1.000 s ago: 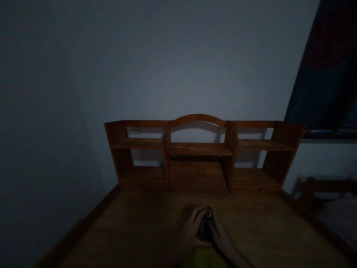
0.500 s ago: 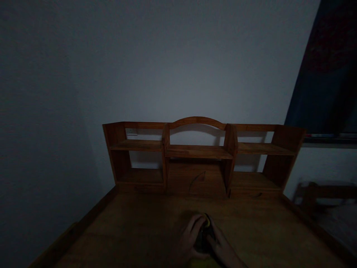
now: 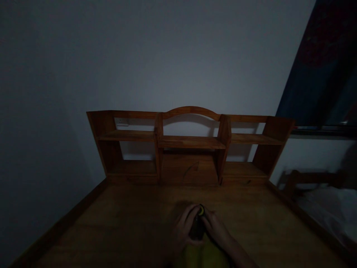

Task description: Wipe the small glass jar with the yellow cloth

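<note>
Both hands are at a small dark object (image 3: 197, 227) with a yellow ring-like part at its top end, low in the middle of the head view. Dim light hides what kind of thing it is. My left hand (image 3: 184, 226) wraps round its left side, fingers over the top and thumb below. On the right, my right hand (image 3: 216, 227) closes against it near the yellow part. Its fingertips are partly hidden. Under the hands, at the bottom edge, a dull yellow surface (image 3: 202, 257) shows, too dark to identify.
A wooden desk (image 3: 134, 212) with raised side edges spreads below. At its back stands a wooden shelf unit (image 3: 192, 142) with open compartments, against a pale wall (image 3: 181, 56). A dark curtain (image 3: 320, 67) hangs at right, above pale bedding-like cloth (image 3: 331, 208).
The view has tipped down and turned slightly right, so the shelf sits higher and further left. More of the yellow surface shows. My right fingers have shifted up along the dark object.
</note>
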{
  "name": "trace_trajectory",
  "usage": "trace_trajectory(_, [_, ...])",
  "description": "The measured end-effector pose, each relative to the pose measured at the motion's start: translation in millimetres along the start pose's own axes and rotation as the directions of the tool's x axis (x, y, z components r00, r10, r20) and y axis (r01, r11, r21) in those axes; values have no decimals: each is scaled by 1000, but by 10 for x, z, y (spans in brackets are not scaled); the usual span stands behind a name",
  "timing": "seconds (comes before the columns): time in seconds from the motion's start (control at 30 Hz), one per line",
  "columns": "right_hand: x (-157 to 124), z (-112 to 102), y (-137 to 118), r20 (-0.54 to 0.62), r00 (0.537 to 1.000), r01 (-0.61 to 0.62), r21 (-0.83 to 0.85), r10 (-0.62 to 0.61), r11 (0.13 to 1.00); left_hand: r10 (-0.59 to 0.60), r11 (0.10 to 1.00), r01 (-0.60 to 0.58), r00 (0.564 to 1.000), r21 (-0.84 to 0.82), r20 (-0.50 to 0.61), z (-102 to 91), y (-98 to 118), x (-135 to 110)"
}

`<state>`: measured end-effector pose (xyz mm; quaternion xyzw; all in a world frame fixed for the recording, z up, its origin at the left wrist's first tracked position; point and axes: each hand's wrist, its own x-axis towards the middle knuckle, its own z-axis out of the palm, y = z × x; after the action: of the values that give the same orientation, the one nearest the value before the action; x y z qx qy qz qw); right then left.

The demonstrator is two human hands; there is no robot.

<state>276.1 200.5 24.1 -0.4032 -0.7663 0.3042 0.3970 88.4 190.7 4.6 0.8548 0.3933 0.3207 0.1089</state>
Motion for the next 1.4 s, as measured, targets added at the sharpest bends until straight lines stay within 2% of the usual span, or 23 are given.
trace_trajectory(0.13, [22, -34, 15, -58, 998, 13, -45, -16, 999, 18, 1000, -18, 1000, 19, 5, -89, 76, 49])
trace_trajectory(0.27, [30, -8, 14, -96, 993, 60, -24, -62, 998, 59, 998, -57, 997, 39, -46, -175, 119, 64])
trace_trajectory(0.33, [50, 14, -3, -100, 994, 54, 22, -52, 998, 46, 999, -48, 995, -21, -85, -191, 111, 65])
trace_trajectory(0.43, [96, 41, -33, -91, 996, 2, 183, 15, 983, -22, 988, -5, 985, -157, -171, -185, 67, 83])
trace_trajectory(0.6, [156, 50, -55, 12, 987, -142, 502, 158, 853, -135, 965, 47, 931, -257, -338, -172, -27, 142])
trace_trajectory(0.8, [189, 89, 21, -31, 967, -162, 689, 251, 706, -144, 975, 70, 920, -209, -365, -222, -26, 132])
trace_trajectory(0.9, [195, 90, 60, -60, 956, -182, 647, 287, 741, -151, 973, 74, 922, -220, -357, -241, 10, 123])
trace_trajectory(1.0, [191, 64, 52, -64, 974, -148, 549, 219, 823, -160, 966, 74, 924, -249, -347, -233, 57, 122])
trace_trajectory(1.1, [166, 44, 2, -27, 984, -143, 477, 177, 867, -156, 957, 67, 937, -281, -311, -209, 111, 119])
trace_trajectory(1.2, [133, 49, -59, -26, 981, -161, 449, 193, 879, -135, 941, 56, 966, -333, -221, -179, 146, 110])
trace_trajectory(1.27, [121, 64, -94, -59, 975, -168, 432, 214, 886, -156, 930, 70, 964, -361, -214, -154, 138, 105])
trace_trajectory(1.4, [121, 107, -136, -43, 975, -184, 392, 218, 901, -193, 912, 93, 957, -400, -218, -94, 38, 110])
